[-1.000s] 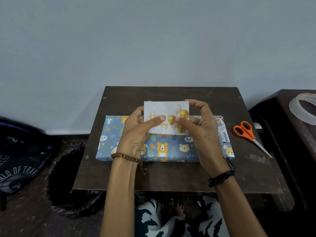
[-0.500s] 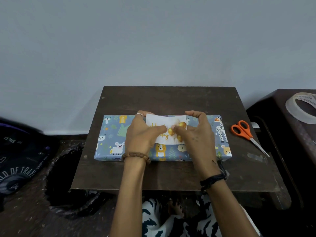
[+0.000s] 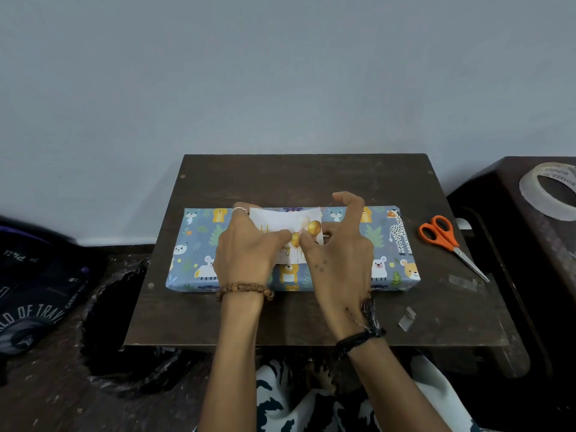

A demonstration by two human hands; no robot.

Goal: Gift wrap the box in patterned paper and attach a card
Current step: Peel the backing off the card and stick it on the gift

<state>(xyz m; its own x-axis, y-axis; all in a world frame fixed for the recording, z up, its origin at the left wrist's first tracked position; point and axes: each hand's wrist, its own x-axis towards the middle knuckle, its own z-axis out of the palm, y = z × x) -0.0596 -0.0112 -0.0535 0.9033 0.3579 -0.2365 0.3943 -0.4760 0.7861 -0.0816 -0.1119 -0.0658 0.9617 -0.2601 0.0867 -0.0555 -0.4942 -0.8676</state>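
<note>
The box (image 3: 389,244), wrapped in blue paper with cartoon animals, lies flat across the middle of a small dark wooden table (image 3: 305,179). A white card (image 3: 280,218) with gold balloons and gold lettering lies on top of the box's centre. My left hand (image 3: 246,247) presses on the card's left half, thumb on its face. My right hand (image 3: 339,244) holds its right edge, thumb on the card, with the fingers curled above. Much of the card is hidden under both hands.
Orange-handled scissors (image 3: 442,235) lie on the table's right side, with small pieces of clear tape (image 3: 406,319) near the front right. A roll of clear tape (image 3: 548,188) sits on a dark stool at right. A black plastic bag (image 3: 118,307) and a dark bag (image 3: 34,291) lie at left.
Both hands have brought the card down from upright in the air onto the top of the box. It now lies flat on the box under my thumbs.
</note>
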